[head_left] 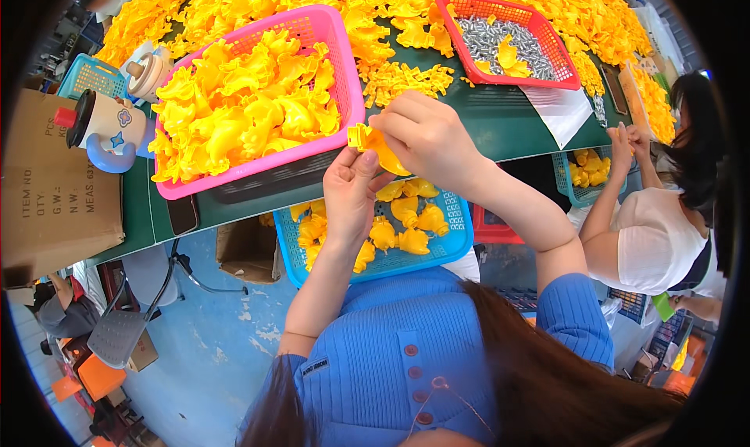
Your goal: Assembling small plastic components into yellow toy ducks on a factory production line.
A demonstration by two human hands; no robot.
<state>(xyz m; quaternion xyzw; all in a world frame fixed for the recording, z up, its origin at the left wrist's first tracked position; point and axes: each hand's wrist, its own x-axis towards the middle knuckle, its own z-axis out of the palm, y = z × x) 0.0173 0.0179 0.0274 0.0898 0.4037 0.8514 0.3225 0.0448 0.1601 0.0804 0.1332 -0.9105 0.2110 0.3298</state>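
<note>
Over the table's near edge, my left hand (pixel 351 193) and my right hand (pixel 430 133) are closed on a glossy yellow plastic part (pixel 386 151). A small ridged yellow end (pixel 358 137) sticks out on its left; whether it is a separate piece I cannot tell. My fingers hide much of the part. Just beyond my left hand stands a pink basket (pixel 353 80) heaped with curved yellow plastic shells (pixel 242 103). Below my hands, at my lap, is a blue basket (pixel 455 232) with several rounded yellow plastic pieces (pixel 405 211).
A red basket (pixel 569 76) of small silvery metal pieces (pixel 504 44) lies farther back on the green table (pixel 500 115). Yellow parts pile up behind it. Cups (pixel 117 123) and a cardboard box (pixel 58 181) stand left. At right, a co-worker (pixel 656 228) handles something small.
</note>
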